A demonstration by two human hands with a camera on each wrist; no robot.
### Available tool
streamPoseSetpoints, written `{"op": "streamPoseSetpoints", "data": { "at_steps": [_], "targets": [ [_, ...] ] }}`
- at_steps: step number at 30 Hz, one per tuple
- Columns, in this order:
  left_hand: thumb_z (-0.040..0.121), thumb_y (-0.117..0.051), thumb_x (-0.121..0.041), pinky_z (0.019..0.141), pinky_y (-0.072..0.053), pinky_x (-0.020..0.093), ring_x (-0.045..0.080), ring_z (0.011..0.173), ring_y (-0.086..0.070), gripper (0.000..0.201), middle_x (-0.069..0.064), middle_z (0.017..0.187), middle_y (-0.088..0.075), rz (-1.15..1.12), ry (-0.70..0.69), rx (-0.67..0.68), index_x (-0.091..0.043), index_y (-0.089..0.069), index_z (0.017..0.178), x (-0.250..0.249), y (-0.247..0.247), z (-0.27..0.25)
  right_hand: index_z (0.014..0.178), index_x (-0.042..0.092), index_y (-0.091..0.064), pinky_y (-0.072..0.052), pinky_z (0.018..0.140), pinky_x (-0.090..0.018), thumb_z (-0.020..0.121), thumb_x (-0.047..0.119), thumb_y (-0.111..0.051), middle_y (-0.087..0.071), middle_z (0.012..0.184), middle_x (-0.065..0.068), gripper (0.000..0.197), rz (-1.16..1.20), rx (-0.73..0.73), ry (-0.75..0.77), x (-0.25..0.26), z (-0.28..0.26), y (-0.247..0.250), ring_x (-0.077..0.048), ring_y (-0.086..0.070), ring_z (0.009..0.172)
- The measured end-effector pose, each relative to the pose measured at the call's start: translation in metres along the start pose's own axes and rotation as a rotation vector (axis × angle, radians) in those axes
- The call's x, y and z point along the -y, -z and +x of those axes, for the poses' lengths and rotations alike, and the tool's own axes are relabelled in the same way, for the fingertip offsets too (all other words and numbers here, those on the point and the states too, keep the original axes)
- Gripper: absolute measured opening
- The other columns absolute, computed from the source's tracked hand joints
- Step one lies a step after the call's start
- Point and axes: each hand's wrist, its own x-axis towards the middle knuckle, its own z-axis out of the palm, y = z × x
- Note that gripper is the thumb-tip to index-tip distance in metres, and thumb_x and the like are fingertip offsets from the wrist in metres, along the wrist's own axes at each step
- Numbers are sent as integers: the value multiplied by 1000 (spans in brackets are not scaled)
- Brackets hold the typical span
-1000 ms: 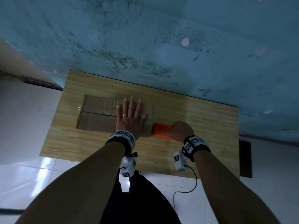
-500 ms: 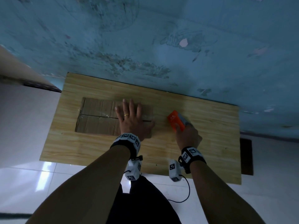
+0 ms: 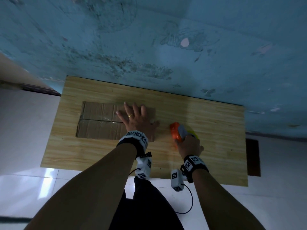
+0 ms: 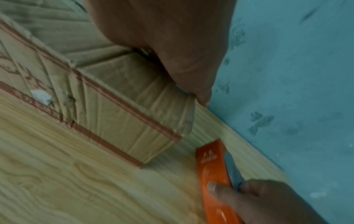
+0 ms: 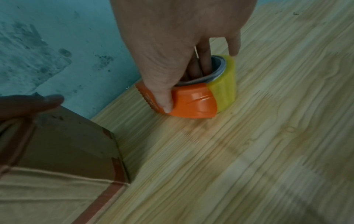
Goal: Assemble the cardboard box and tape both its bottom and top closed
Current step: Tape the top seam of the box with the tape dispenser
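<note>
The wooden tabletop stands hard against the blue wall, and I take it the cardboard box lies on the left half of the tabletop so that the right half stays free for the tool. The box sits with its flaps closed, a strip of clear tape running left to right along the centre seam, glinting in the head view. My left hand lies flat on the right end of that upper face, fingers straight and spread, gripping nothing; my guess is that it presses the flaps and the tape end down and keeps the box from sliding. My right hand is clenched around the orange tape dispenser, thumb on the orange shell and fingers pushed down through the core of the yellowish tape roll, which gives a firm hold; it is just right of the box, apart from it, low over the wood or touching it. Whether the taped face is the bottom or the top I cannot tell. My left palm hides the right end of the tape strip. The far side and underside of the box are out of view, the red print on its near side is too blurred to read, and both wrist views are smeared.
</note>
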Motion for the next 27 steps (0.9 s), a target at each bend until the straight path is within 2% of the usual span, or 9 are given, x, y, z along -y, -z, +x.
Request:
{"op": "streamPoseSetpoints", "data": {
  "at_steps": [4, 7, 11, 15, 17, 19, 22, 25, 27],
  "targets": [
    [88, -39, -86, 126, 3, 68, 34, 163, 7, 101, 7, 177, 1, -149, -40, -53, -29, -10, 167, 18, 15, 3, 130, 2, -55, -47, 106, -57, 88, 72, -64, -57, 134, -21, 82, 47, -165, -84, 24, -10, 9, -41, -54, 125],
    [96, -55, -61, 127, -7, 62, 31, 163, 3, 91, 8, 177, 3, -281, 37, -241, -29, -9, 168, 45, 28, 2, 125, 1, -54, -49, 96, -49, 92, 58, -61, -54, 130, -21, 66, 256, -207, -26, 53, -13, 23, -40, -53, 118],
    [94, -53, -45, 125, -10, 63, 37, 162, 0, 83, 20, 175, -5, -375, 411, -420, -13, -17, 163, 97, 43, 0, 108, 12, -64, -45, 74, -35, 92, 47, -65, -65, 115, -15, 38, 652, -11, 209, 97, -17, 25, -33, -64, 94],
    [100, -48, -35, 120, -22, 61, 49, 152, -23, 69, 34, 162, -25, -534, 723, -504, 3, -29, 154, 149, 58, -13, 102, 13, -59, -49, 82, -42, 102, 47, -61, -53, 106, -5, 33, 684, -102, 263, 134, -45, 21, -32, -56, 93],
    [104, -41, -38, 119, -24, 61, 50, 148, -29, 67, 36, 159, -28, -614, 790, -444, 7, -30, 153, 169, 58, -18, 100, 15, -53, -48, 76, -41, 105, 50, -56, -55, 101, -5, 35, 740, -122, 266, 140, -55, 13, -31, -57, 87],
    [105, -44, -47, 118, -29, 59, 47, 145, -34, 69, 31, 158, -35, -640, 791, -332, 4, -35, 151, 180, 55, -21, 100, 16, -52, -47, 65, -36, 105, 48, -56, -60, 98, -9, 32, 789, -111, 272, 143, -62, 5, -30, -61, 81],
    [105, -45, -52, 110, -38, 56, 45, 133, -45, 65, 25, 149, -45, -616, 642, -286, 1, -45, 143, 184, 45, -21, 107, 12, -57, -48, 62, -32, 102, 21, -64, -64, 99, -9, 12, 827, -96, 259, 146, -69, 9, -31, -65, 84],
    [107, -49, -42, 104, -46, 55, 45, 121, -54, 49, 24, 136, -53, -751, 439, -295, 0, -56, 132, 177, 39, -17, 129, 9, -59, -56, 89, -41, 97, 9, -64, -61, 121, -7, 32, 891, -128, 242, 145, -66, 24, -28, -64, 107],
    [107, -52, -29, 105, -48, 54, 45, 122, -54, 44, 22, 138, -53, -760, 298, -251, -5, -54, 143, 171, 40, -11, 142, 10, -57, -55, 102, -47, 98, 7, -61, -61, 134, -12, 44, 874, -129, 226, 142, -56, 35, -31, -62, 120]
  ]
}}
